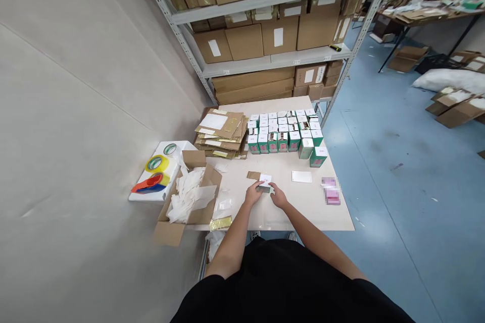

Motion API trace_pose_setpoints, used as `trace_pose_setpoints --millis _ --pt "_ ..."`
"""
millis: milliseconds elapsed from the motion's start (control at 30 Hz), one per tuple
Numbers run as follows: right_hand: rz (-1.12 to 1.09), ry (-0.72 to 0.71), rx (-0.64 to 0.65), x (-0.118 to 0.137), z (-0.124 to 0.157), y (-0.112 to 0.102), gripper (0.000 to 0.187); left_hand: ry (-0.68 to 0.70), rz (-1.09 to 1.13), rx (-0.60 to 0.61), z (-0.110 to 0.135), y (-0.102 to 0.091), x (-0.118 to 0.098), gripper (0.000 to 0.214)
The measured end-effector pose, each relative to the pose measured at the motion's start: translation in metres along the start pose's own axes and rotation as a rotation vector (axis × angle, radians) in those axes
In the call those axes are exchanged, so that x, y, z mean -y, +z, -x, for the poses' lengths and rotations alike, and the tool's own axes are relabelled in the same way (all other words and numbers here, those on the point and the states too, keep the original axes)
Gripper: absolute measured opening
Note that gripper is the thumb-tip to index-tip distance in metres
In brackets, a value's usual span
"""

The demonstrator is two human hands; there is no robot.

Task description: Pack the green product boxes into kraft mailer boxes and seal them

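Note:
Near the front middle of the table, a small white-topped box is between my two hands. My left hand is closed on the box's left side. At its right edge my right hand has its fingers curled against the box. Just behind my left hand lies a small brown cardboard piece. A white card lies to the right. Farther back stand several rows of green and white boxes, some with their top flaps up.
Flattened cardboard is stacked at the back left. An open carton with white paper stands left, beside tape rolls and an orange tape dispenser. Pink blurred items lie right. Shelving with cartons rises behind the table.

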State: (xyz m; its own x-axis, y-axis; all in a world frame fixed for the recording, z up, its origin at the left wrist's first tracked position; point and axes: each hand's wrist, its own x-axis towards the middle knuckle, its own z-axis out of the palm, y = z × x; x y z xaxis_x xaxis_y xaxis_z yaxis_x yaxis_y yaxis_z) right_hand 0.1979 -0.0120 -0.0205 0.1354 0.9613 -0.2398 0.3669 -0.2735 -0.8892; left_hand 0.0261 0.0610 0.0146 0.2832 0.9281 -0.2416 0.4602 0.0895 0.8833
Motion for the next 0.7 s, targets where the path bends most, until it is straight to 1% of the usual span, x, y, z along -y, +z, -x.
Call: trace_pose_setpoints --millis 100,200,267,333,400,467,600,700 --pt "-0.012 0.005 0.040 0.000 0.003 0.001 0.071 -0.026 0.040 -0.027 0.005 0.003 -0.008 0.056" --pt "-0.039 0.035 0.075 0.003 0.000 0.005 0.073 -0.102 0.109 -0.054 0.003 0.002 -0.013 0.055" --pt "-0.073 0.042 0.057 0.008 -0.006 0.009 0.071 -0.147 0.143 -0.066 -0.002 -0.003 -0.014 0.053" --pt "-0.110 0.036 0.024 0.016 -0.017 0.015 0.069 -0.157 0.153 -0.070 -0.008 -0.013 -0.013 0.053" --pt "-0.148 0.027 0.002 0.030 -0.031 0.024 0.067 -0.138 0.179 -0.078 -0.017 -0.028 -0.011 0.056" --pt "-0.175 0.011 -0.001 0.050 -0.048 0.036 0.067 -0.095 0.236 -0.090 -0.027 -0.050 -0.007 0.059" --pt "-0.186 -0.070 0.014 0.097 -0.089 0.070 0.067 0.002 0.322 -0.115 -0.051 -0.105 0.002 0.058" --pt "-0.160 -0.115 0.039 0.122 -0.116 0.098 0.067 0.037 0.311 -0.123 -0.069 -0.145 0.013 0.055"
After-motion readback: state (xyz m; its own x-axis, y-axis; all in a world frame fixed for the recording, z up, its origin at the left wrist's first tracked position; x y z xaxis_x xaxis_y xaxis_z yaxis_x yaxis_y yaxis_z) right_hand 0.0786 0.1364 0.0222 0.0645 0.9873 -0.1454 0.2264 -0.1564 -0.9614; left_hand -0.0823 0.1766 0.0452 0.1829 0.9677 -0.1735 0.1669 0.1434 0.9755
